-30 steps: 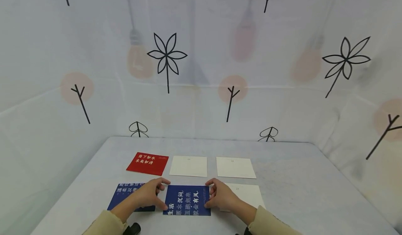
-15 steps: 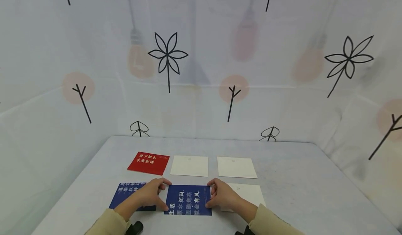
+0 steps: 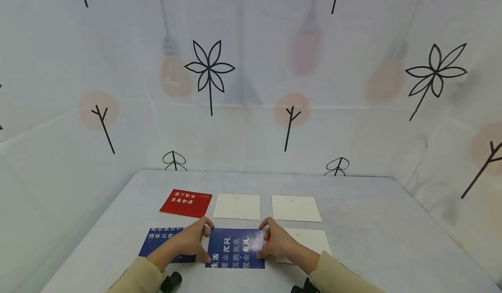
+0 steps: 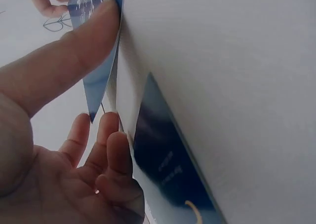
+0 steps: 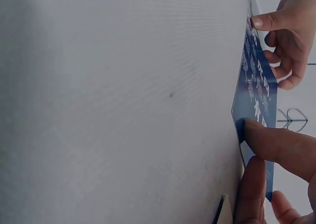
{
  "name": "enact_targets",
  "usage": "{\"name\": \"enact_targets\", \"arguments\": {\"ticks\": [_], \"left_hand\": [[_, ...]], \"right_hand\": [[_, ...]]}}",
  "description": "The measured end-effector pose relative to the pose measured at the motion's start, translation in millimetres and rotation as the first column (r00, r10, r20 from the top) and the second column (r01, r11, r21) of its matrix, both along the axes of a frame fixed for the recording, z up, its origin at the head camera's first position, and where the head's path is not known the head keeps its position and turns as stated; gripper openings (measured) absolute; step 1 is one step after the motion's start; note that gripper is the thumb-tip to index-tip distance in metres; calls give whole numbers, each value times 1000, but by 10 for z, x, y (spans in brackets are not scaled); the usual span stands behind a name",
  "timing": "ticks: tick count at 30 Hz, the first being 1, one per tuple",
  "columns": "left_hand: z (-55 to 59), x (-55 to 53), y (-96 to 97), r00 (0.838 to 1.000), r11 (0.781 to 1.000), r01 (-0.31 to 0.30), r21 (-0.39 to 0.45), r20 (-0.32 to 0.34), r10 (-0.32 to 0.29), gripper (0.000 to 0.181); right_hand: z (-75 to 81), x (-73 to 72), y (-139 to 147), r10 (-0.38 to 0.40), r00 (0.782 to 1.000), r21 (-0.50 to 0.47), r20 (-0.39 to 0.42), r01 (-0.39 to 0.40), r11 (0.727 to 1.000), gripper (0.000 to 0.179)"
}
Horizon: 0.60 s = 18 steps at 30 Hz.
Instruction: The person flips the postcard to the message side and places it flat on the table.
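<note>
A blue postcard (image 3: 235, 248) with white Chinese characters lies crosswise between my hands in the head view. My left hand (image 3: 191, 240) grips its left side, thumb (image 4: 106, 24) on the near corner and fingertips by the far one. On the opposite side my right hand (image 3: 276, 241) holds it the same way, its thumb (image 5: 261, 135) pressed on the printed face. Both wrist views show the postcard tilted, its far edge raised. A second blue postcard (image 3: 154, 241) lies left, partly hidden by my left hand and forearm. Behind my right hand is a cream card (image 3: 307, 240), partly covered.
Along the back row lie a red postcard (image 3: 186, 203) with white characters and two cream cards, one in the middle (image 3: 237, 207) and another at right (image 3: 296, 208). The white table (image 3: 364, 240) meets a patterned cloth backdrop (image 3: 251, 140) behind and at both sides.
The far edge of the held blue postcard has risen slightly, and a sheen shows on its right part. Both hands' fingers have moved up a little with it. The other cards stay put.
</note>
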<state>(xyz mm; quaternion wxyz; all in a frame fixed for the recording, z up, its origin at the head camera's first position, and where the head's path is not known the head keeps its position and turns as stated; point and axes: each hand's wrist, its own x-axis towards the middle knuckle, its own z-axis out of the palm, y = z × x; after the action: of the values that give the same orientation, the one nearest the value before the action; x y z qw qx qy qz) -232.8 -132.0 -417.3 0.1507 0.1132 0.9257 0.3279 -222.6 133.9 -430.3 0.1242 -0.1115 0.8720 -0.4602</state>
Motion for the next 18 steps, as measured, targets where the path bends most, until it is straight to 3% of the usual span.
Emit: {"name": "enact_targets", "arguments": {"ticks": [9, 18], "left_hand": [[4, 51, -12, 1000, 993, 6, 122, 15, -7, 78], [-45, 82, -74, 999, 978, -30, 205, -11, 33, 80]], "right_hand": [[2, 1, 18, 25, 1000, -96, -13, -26, 995, 64], [2, 6, 23, -82, 994, -100, 65, 88, 991, 30]]}}
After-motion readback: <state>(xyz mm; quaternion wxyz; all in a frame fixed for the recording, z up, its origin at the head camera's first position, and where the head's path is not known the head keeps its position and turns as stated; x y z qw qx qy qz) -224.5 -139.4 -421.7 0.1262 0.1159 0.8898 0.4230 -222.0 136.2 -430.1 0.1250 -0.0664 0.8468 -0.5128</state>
